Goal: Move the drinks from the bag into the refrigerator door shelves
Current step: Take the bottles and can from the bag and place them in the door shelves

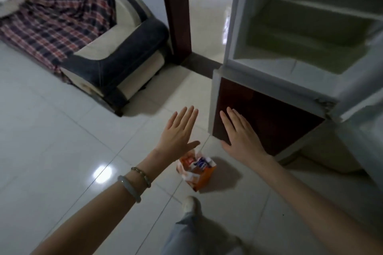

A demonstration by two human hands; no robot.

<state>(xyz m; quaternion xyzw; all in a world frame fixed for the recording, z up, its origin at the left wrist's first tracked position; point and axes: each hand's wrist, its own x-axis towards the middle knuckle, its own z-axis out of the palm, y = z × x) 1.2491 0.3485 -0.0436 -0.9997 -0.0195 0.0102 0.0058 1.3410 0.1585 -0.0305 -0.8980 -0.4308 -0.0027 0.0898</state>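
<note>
Right now your left hand [178,130] and right hand [240,132] hover spread and empty above the orange bag [199,174] of drinks [202,161] at lower centre, so a hasty grab could tip it over on the glossy tile floor [62,141].

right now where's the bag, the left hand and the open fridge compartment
bag [202,178]: head view, on its orange side wall.
left hand [176,138]: head view, on the back of the hand.
open fridge compartment [310,33]: head view, on its inner back wall.
</note>
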